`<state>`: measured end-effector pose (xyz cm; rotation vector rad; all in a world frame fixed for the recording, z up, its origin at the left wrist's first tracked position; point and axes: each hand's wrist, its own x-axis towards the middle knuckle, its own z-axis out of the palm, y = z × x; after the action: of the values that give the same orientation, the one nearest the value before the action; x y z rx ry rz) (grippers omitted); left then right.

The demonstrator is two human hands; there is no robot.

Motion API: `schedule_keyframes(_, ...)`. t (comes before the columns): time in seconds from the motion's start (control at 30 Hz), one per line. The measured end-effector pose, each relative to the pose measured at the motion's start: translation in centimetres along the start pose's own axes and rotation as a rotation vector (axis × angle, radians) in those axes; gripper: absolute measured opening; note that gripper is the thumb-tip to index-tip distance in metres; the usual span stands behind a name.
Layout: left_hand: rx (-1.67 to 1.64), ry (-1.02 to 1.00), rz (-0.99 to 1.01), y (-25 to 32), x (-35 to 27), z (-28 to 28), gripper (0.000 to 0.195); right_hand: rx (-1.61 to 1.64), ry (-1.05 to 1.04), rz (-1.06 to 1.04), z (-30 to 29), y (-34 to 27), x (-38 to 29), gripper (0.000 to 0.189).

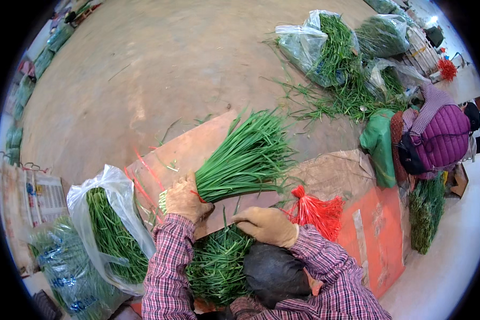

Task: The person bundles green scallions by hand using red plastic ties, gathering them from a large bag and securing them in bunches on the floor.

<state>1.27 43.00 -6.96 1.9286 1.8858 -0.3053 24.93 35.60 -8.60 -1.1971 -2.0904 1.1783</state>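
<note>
My left hand, in a tan glove, grips the base of a bundle of long green leafy stalks that lies on a cardboard sheet. A bit of red tie shows at the bundle's base beside the thumb. My right hand, gloved too, hovers over a loose heap of the same greens near my knee; a thin green blade shows at its fingertips, and whether it is pinched I cannot tell. A bunch of red plastic ties lies just right of that hand.
Open clear plastic bags of greens stand at left and upper right, with loose stalks spilled on the floor. A person in a purple quilted vest is at the right, by a green bag. A red-orange board lies at lower right.
</note>
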Motion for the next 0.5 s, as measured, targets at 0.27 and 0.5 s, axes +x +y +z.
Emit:
schedule_keyframes(0.27,0.0,-0.024,-0.029,-0.2,-0.1,0.1,0.087,0.162,0.446,0.262,-4.7,1.2,-0.5,0.025)
schedule_keyframes(0.5,0.026,0.009,0.003,-0.2,0.1,0.4,0.081,-0.551,0.438,0.194,-6.5,5.5,3.4,0.022)
